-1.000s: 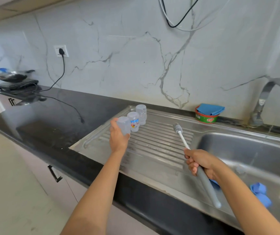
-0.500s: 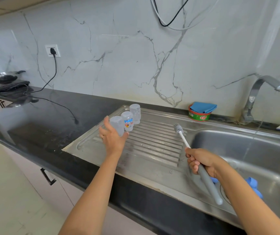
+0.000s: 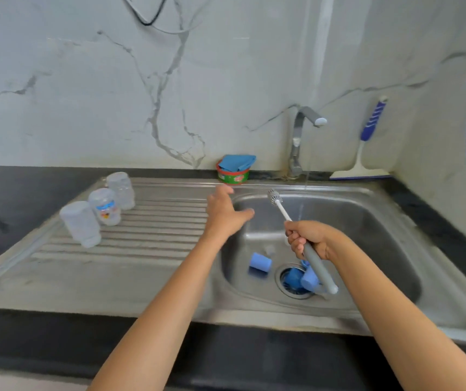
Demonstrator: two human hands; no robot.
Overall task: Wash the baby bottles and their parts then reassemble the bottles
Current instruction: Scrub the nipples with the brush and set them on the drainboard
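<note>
Three clear baby bottles stand upside down in a row on the steel drainboard [image 3: 141,249]: the nearest [image 3: 81,223], a middle one with a printed label [image 3: 104,206], and the farthest [image 3: 121,190]. My left hand [image 3: 224,211] hovers open and empty over the left edge of the sink basin [image 3: 367,227]. My right hand [image 3: 309,239] grips the grey handle of a bottle brush [image 3: 278,203], bristles pointing up. A blue bottle cap [image 3: 260,263] lies in the basin, and more blue parts [image 3: 299,279] sit over the drain.
A green tub with a blue cloth [image 3: 236,169] stands behind the sink. The tap [image 3: 301,136] lets a thin stream of water fall into the basin. A blue-handled squeegee [image 3: 366,148] leans in the right corner. Black countertop [image 3: 14,198] surrounds the sink.
My left hand let go of the nearest bottle on the drainboard and moved right to the basin edge. My view swung right toward the sink. The right hand still holds the brush.
</note>
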